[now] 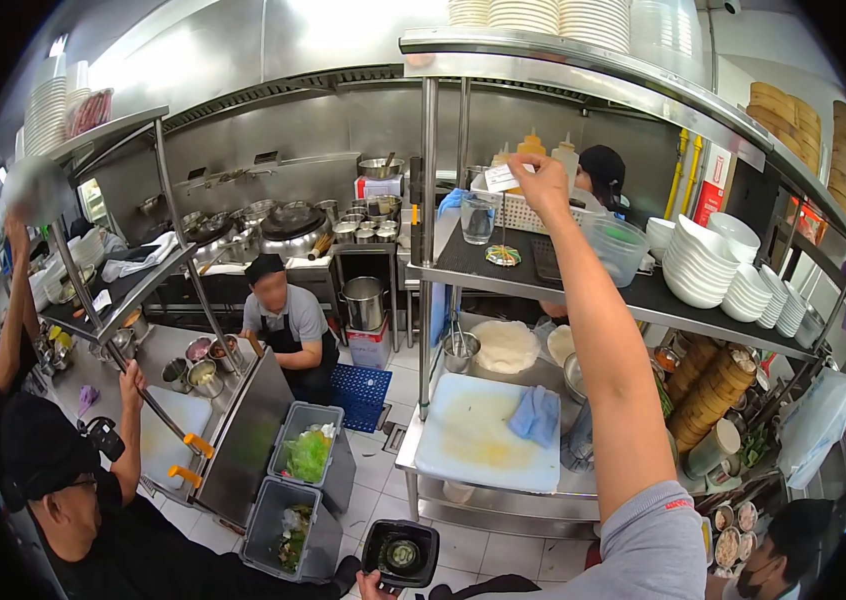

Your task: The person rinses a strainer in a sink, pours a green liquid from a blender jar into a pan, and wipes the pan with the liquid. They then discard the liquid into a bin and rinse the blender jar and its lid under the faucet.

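At the far left a person in a dark cap (43,450) is leaning beside a steel counter, and two grey bins (315,412) are standing on the tiled floor. Behind the bins, a crouching person (288,320) is looking down. At the bottom edge the left hand (371,586) is touching the lower corner of a black container (425,540). Most of that hand is cut off, so I cannot tell whether it is gripping. Further right, a white cutting board (473,435) and a blue cloth (535,415) are lying on the worktop (483,497). Above them the right hand (543,185) is reaching up, fingers pinching a paper slip (501,178) over the shelf (458,262), near a glass (477,218). To the right, white bowls (698,265) are sitting stacked on that shelf, with bamboo steamers (713,390) below.
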{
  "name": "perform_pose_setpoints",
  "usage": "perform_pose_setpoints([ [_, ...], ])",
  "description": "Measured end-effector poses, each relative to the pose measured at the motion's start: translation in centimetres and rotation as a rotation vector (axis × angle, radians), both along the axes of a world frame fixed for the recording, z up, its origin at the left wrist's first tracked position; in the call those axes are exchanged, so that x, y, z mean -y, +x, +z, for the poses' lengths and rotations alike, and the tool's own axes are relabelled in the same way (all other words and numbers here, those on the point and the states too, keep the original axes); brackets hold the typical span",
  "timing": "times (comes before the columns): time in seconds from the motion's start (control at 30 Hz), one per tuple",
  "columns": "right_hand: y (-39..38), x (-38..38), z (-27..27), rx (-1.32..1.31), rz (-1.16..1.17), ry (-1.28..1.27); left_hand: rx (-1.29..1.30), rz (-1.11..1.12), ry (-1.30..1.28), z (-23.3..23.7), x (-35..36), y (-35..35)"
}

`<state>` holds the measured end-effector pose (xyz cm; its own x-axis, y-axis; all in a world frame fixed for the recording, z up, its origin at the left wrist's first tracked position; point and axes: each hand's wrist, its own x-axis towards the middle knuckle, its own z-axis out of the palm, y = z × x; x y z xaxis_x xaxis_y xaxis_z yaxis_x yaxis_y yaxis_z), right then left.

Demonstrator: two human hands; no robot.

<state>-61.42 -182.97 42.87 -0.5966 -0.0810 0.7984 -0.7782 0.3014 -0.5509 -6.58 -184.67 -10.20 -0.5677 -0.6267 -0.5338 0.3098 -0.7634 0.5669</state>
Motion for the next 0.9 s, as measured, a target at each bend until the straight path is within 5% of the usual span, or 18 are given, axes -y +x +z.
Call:
perform_pose_setpoints([
  [0.13,-2.2,0.8,-1.7,-0.082,-0.026,-0.016,0.058,0.029,0.019,-0.7,-0.5,0.4],
  [0.33,-3.3,-0.1,-7.6,0.118,-0.136,0.320,0.014,0.051,-0.001,-1.2,-1.2,1.5],
  [0.63,-1.8,-1.6,-10.9,-0.373,-0.377,0.540,-0.014,-0.032,-0.016,-0.1,-1.1,2.3],
  [0.73,-5.4,-1.3,-11.5,-0.152,-0.422,0.751,0.023,-0.074,-0.016,-0.8,-1.5,2.4],
  [0.9,-1.5,-2.0,-12.4,-0.302,-0.591,0.495,0.066,-0.059,-0.019,1.0,-2.8,3.4],
])
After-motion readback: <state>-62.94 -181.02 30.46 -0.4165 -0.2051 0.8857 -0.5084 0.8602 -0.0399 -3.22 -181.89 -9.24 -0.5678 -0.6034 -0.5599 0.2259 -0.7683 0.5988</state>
